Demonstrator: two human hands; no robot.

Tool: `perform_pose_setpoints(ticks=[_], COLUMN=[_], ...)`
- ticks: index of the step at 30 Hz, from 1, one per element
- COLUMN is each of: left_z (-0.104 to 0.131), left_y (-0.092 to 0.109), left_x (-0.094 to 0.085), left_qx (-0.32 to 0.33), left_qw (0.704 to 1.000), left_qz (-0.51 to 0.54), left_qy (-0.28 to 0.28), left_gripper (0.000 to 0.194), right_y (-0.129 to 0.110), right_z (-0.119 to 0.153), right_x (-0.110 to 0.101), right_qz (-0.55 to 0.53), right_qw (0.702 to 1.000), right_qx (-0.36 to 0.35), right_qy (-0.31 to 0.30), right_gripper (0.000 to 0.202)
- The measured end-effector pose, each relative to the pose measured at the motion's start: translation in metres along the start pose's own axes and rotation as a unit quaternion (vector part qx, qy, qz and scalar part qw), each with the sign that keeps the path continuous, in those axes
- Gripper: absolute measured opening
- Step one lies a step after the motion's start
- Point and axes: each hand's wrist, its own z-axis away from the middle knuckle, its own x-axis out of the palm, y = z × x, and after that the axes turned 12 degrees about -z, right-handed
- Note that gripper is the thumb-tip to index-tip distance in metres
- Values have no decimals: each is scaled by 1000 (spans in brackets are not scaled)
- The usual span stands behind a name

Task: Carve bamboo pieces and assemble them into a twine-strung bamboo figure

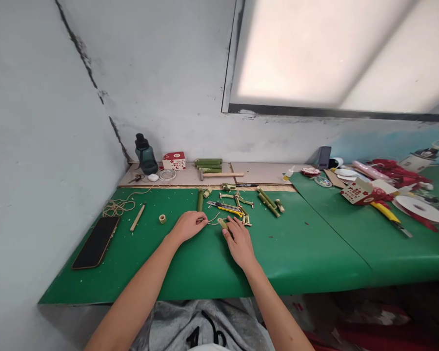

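Nearest, lower centre of the frame: right hand [240,241], thumb and fingers closed around a short, pale-ended bamboo piece [222,223], apart from the jointed assembly. Left hand [189,225], fingertips apparently pinching a thin cord [214,219] that runs towards that piece; whether it is threaded cannot be told.

Left of the frame: smartphone [96,243], bamboo ring [163,219], tapered stick [137,218], loose twine [117,207].

Centre, beyond the hands: yellow utility knife [234,210] beside a jointed bamboo assembly [237,199], red-tipped crosspieces attached. Cutting and partial joining appear done; the held piece appears still unattached. To its right: slim bamboo sticks [268,201] and short bamboo section [279,205], loose. Upright in the frame: bamboo tube [200,200].

Farthest, on the grey board [258,170]: hammer [223,174], stacked bamboo tubes [209,162], seemingly unworked; glue bottle [289,173].
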Motion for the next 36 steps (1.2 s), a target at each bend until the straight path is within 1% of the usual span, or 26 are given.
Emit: perform_pose_setpoints(ticks=[4, 8, 10, 13, 15, 18, 20, 22, 25, 28, 30, 31, 33, 36], left_z=[1, -1, -2, -3, -3, -3, -2, 0, 4, 7, 9, 9, 9, 11], left_y=[-2, -9, -14, -20, -21, -19, -13, -5, 5, 7, 5, 4, 3, 9], left_x=[2, 4, 6, 7, 6, 5, 4, 4, 2, -3, -5, -6, -6, -4], left_qx=[-5, -25, -28, -25, -24, -10, 7, 19, 28, 1, -32, -44, -51, -20], left_qw=[998, 993, 991, 988, 984, 979, 975, 968, 958, 949, 950, 955, 968, 985], left_qz=[20, 42, 47, 46, 50, 77, 96, 109, 113, 109, 118, 126, 136, 123], left_qy=[52, 105, 119, 145, 167, 188, 202, 224, 260, 294, 286, 265, 206, 118], left_gripper=[25, 22, 27, 40, 43, 32, 21, 15, 15, 19, 24, 27, 29, 25], right_y=[-12, -22, -22, -17, -13, -10, -8, -7, -6, -4, -4, -3, -3, -3], right_z=[5, 12, 13, 11, 10, 9, 8, 7, 8, 10, 11, 11, 11, 9], right_x=[-5, -12, -14, -12, -10, -6, -5, -5, -4, -4, -5, -5, -5, -5], right_qz=[-17, -84, -112, -154, -179, -188, -180, -174, -179, -193, -203, -208, -218, -236], right_qw=[1000, 990, 984, 982, 980, 979, 981, 982, 981, 979, 978, 977, 976, 972], right_qx=[-10, -51, -54, -44, -42, -35, -33, -36, -44, -41, -35, -32, -24, -8], right_qy=[-19, -106, -130, -101, -75, -64, -66, -66, -58, -46, -33, -26, -11, 5], right_gripper=[35, 37, 37, 34, 31, 27, 26, 26, 25, 23, 23, 23, 24, 25])
